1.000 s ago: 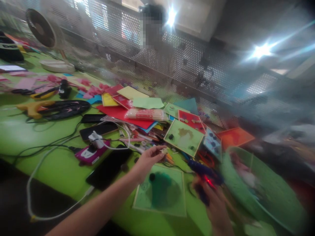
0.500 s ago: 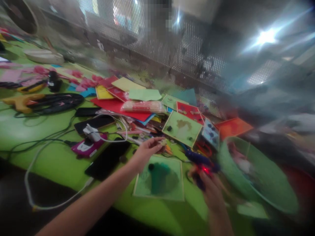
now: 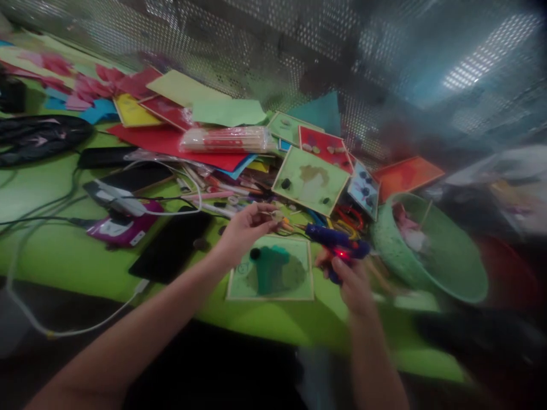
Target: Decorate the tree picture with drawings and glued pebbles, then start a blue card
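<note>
Right, my left hand (image 3: 245, 228) pinches a small pale piece (image 3: 278, 216) between thumb and fingertips, just above the 12 o'clock edge of the card (image 3: 299, 287), which lies flat on the table (image 3: 64, 250) in front of me. My right hand (image 3: 348, 279) is closed round the grip of the glue gun (image 3: 337, 242) at 2 o'clock of the card. A red light glows on the gun's body and its nozzle points to 9 o'clock, towards the piece. Nozzle and piece are near; through the blur I cannot tell whether they touch.

A dark green shape (image 3: 271, 270) already sits on the card, with a black dot (image 3: 255, 253) at its 11 o'clock, so I judge the card partly dressed. The piece is not yet on it, and I cannot tell whether it carries any glue. The card's right side is bare.

A green bowl (image 3: 384, 245) stands at 3 o'clock of the gun. Other decorated cards (image 3: 310, 182) lie piled at 12 o'clock, and a black phone (image 3: 171, 247) lies at 9 o'clock
</note>
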`<state>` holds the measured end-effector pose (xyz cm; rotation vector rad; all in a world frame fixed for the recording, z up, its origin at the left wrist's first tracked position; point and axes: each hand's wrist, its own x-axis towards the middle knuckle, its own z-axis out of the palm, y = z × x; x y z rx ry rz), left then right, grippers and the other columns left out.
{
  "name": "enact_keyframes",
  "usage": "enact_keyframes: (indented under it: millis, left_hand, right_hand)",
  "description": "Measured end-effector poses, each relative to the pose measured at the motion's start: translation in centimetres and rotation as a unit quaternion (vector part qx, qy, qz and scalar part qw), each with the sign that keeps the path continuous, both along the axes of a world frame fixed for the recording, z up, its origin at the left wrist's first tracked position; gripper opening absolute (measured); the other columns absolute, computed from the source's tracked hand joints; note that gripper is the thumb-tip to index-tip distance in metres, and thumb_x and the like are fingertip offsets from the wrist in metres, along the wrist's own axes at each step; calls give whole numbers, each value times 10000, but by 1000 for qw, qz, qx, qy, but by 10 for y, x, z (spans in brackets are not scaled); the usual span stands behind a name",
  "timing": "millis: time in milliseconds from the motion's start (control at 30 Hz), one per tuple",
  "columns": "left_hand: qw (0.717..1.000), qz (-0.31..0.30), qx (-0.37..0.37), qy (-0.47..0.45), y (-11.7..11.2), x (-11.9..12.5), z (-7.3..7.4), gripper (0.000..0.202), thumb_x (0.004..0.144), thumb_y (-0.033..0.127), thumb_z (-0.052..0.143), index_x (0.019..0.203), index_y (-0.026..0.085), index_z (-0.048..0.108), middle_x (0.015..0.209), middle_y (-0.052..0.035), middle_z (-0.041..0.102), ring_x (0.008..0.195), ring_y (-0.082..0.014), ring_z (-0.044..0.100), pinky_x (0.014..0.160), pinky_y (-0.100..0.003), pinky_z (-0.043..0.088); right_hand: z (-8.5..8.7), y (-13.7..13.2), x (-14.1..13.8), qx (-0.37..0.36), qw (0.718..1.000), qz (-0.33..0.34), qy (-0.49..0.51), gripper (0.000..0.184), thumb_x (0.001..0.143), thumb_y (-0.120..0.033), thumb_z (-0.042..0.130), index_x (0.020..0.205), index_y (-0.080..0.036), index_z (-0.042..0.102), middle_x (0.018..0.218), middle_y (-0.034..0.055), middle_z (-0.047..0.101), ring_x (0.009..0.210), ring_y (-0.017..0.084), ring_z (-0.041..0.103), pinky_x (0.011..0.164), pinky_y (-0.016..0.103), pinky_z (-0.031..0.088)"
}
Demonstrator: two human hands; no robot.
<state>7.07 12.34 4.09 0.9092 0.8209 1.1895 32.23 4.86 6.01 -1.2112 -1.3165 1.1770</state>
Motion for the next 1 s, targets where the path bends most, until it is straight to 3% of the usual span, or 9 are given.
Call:
enact_keyframes:
  millis: [333, 1000]
  left_hand:
    - [999, -31, 29, 24, -2, 5, -3, 410, 754, 295, 870, 1061, 179, 624, 892, -10, 764, 809, -136, 712, 795, -265, 542]
    - [996, -55, 54, 37, -5, 5, -4, 318, 809, 257, 815, 1063, 180, 640, 927, -27, 762, 870, -151, 716, 845, -289, 544]
  right_hand:
    - [-3, -1, -5, -26, 1000, 2, -12, 326, 855, -513, 750, 850, -188, 762, 808, 52, 742, 612, 130, 539, 587, 258, 455]
    - [-3, 0, -7, -20, 996, 2, -84, 336, 878, -513, 714, 830, -183, 757, 784, 61, 704, 666, 162, 572, 605, 275, 480]
